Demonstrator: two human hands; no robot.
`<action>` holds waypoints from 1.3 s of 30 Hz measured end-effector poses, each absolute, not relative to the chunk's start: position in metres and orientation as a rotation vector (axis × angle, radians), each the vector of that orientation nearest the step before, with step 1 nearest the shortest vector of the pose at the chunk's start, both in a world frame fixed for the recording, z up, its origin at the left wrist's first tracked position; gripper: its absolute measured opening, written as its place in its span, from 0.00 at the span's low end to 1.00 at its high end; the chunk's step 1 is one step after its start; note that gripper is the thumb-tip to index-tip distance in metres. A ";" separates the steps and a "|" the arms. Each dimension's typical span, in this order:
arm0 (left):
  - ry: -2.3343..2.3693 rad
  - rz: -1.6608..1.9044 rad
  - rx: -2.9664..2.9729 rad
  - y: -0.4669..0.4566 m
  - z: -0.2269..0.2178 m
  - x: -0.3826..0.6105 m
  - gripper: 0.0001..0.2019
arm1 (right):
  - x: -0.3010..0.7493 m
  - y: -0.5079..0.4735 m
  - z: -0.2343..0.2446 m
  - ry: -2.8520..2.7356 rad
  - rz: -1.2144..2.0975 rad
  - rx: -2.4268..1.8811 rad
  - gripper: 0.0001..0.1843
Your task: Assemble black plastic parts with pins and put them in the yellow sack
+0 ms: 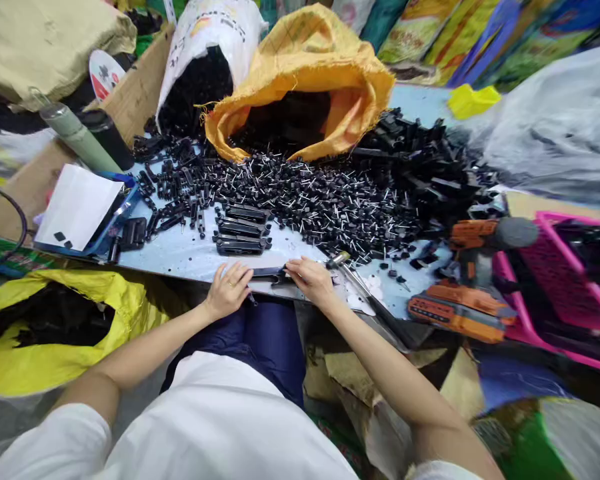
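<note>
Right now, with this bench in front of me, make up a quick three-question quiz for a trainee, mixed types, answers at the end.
1. Open question: What do the left hand and the right hand hold between them?
2. True or false: The hammer lies between the right hand and the orange drill.
3. Multiple choice: What colour is the basket beside the drill, at the right side of the view? A green, B pink, C white.

Key:
1. A long black part.
2. True.
3. B.
</note>
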State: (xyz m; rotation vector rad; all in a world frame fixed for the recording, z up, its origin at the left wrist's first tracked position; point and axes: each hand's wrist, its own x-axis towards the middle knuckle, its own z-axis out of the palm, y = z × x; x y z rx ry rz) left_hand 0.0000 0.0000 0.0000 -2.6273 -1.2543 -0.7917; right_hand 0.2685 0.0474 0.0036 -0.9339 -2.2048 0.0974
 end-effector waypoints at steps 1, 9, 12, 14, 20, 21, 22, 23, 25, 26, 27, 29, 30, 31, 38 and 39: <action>-1.205 -0.751 -2.700 0.004 0.000 0.008 0.19 | 0.273 0.048 0.003 -2.261 0.121 -0.925 0.14; -1.477 -0.390 -2.889 0.031 0.012 0.063 0.36 | 0.298 0.054 -0.018 -2.493 0.198 -0.833 0.29; -1.533 -0.332 -2.897 0.034 0.016 0.070 0.34 | 0.304 0.061 -0.021 -2.560 0.210 -0.817 0.29; -1.614 -0.307 -2.858 0.033 0.017 0.075 0.31 | 0.306 0.066 -0.020 -2.591 0.192 -0.802 0.28; -1.796 -0.266 -2.758 0.029 0.017 0.084 0.20 | 0.311 0.073 -0.025 -2.577 0.154 -0.812 0.29; -1.769 -0.268 -2.779 0.030 0.017 0.084 0.21 | 0.312 0.075 -0.027 -2.601 0.164 -0.787 0.28; -1.737 -0.270 -2.805 0.031 0.016 0.083 0.22 | 0.313 0.077 -0.028 -2.649 0.177 -0.724 0.26; -1.708 -0.271 -2.829 0.032 0.016 0.082 0.23 | 0.314 0.079 -0.028 -2.708 0.189 -0.641 0.25; -1.675 -0.265 -2.856 0.034 0.016 0.081 0.25 | 0.316 0.084 -0.025 -2.795 0.186 -0.533 0.24; -1.662 -0.255 -2.865 0.035 0.016 0.080 0.25 | 0.317 0.086 -0.023 -2.818 0.172 -0.524 0.23; -1.641 -0.244 -2.879 0.034 0.017 0.079 0.25 | 0.318 0.088 -0.020 -2.839 0.153 -0.536 0.23; -1.539 -0.219 -2.925 0.032 0.019 0.074 0.23 | 0.320 0.087 -0.014 -2.874 0.088 -0.625 0.25; -1.464 -0.210 -2.945 0.030 0.020 0.071 0.23 | 0.319 0.085 -0.011 -2.882 0.046 -0.693 0.26; -1.391 -0.206 -2.952 0.029 0.020 0.067 0.24 | 0.318 0.082 -0.008 -2.876 -0.003 -0.772 0.29; -1.248 -0.506 -2.887 0.039 0.030 0.025 0.24 | 0.287 0.043 0.043 -2.725 -0.052 -0.918 0.34; -1.237 -0.619 -2.893 0.039 0.037 0.021 0.25 | 0.283 0.038 0.056 -2.708 0.024 -0.858 0.34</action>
